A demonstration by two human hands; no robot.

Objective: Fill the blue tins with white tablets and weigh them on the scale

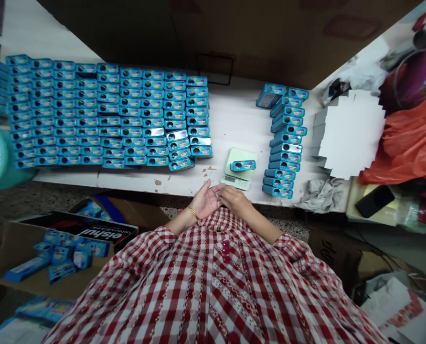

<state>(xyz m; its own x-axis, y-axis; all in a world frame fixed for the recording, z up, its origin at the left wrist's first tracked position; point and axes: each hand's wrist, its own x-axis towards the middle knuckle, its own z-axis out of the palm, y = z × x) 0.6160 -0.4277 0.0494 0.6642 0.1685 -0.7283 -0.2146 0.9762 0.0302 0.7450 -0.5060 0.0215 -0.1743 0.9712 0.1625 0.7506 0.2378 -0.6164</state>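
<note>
Currently on the scale (251, 155): one small blue box (243, 165), resting with neither hand on it
Likely feel: light, fairly stiff, its shiny skin perhaps a bit slippery, thin walls maybe easy to dent
Best hold: gently by the two long sides
Left hand (206, 201): palm up, fingers loosely extended, nothing seen in it
Right hand (235, 199): fingers bent against the left's; can't tell if they pinch anything
Either side: packed rows of blue boxes (109, 132) left, a column of more (283, 156) right, easily knocked
Beyond: big brown carton (234, 38), limiting forward reach
</note>
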